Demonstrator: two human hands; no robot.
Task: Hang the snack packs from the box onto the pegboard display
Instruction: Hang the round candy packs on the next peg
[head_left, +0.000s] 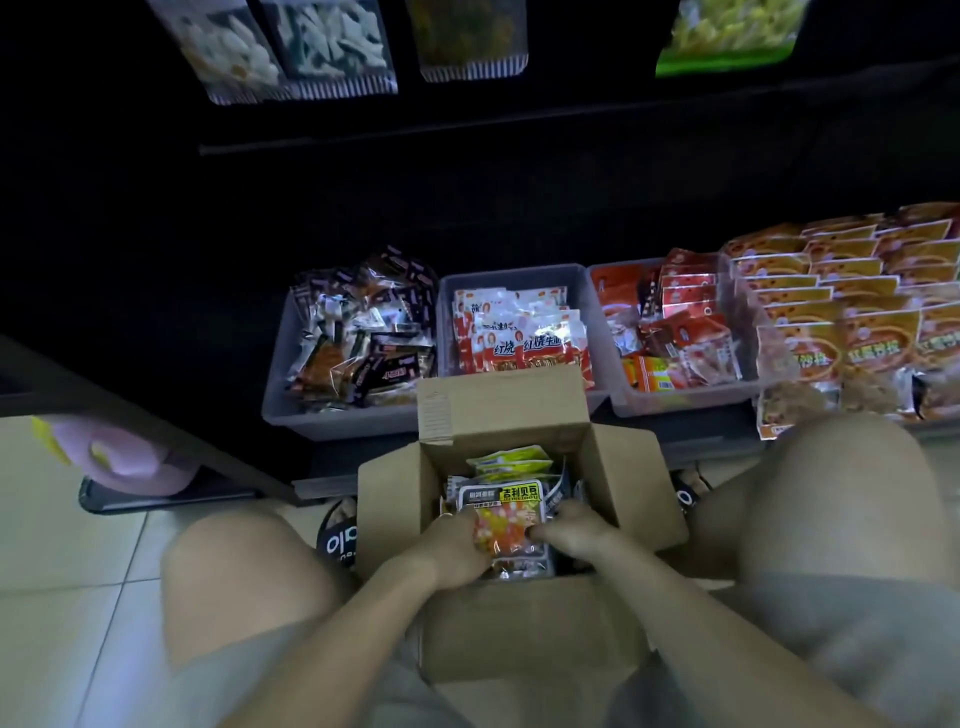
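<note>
While boxed, snack pack (511, 525) between left hand (457, 551) and right hand (574, 530).

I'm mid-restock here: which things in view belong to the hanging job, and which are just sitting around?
Job: cardboard box; snack pack, gripped by left hand and right hand; hanging packs above.

Bystanders: three grey bins of snacks; stacked orange packs; pink object.
</note>
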